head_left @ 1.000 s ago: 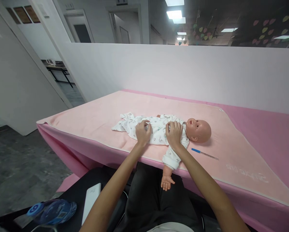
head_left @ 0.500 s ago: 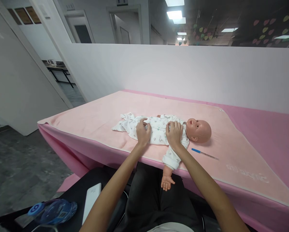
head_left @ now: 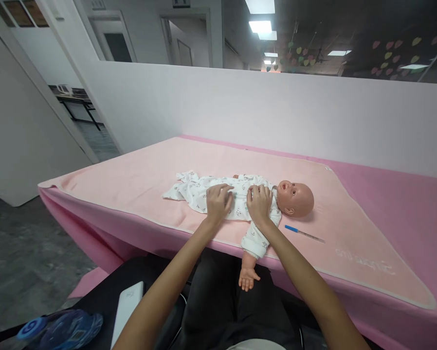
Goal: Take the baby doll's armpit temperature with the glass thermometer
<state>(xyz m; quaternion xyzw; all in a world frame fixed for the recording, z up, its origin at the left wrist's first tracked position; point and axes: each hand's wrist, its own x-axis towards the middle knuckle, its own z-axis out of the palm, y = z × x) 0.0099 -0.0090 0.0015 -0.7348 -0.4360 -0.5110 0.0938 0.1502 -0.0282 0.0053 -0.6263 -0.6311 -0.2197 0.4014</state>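
Lying nearest to you, on the black seat (head_left: 149,270) at your left, are a blue-capped bottle (head_left: 74,330) and a flat white object (head_left: 128,308). A doll (head_left: 239,200) is stretched across the table before you, its head to your right, and one of its arms hangs over the edge towards your dark trousers (head_left: 218,301). Your left hand (head_left: 217,203) rests at the doll's lower body and your right hand (head_left: 259,204) on its chest, fingers curled on both — whether they grip the white patterned clothing (head_left: 200,184), you cannot tell from here. Just beside the doll's head, on your side, lies a thin blue-ended stick (head_left: 306,235). Under everything is a peach cloth (head_left: 138,180), spread over a deeper pink cover (head_left: 397,199). Beyond rises a white wall (head_left: 277,116) with a glass panel (head_left: 313,29) above it — heart shapes (head_left: 389,45) and ceiling lights (head_left: 261,26) show there.
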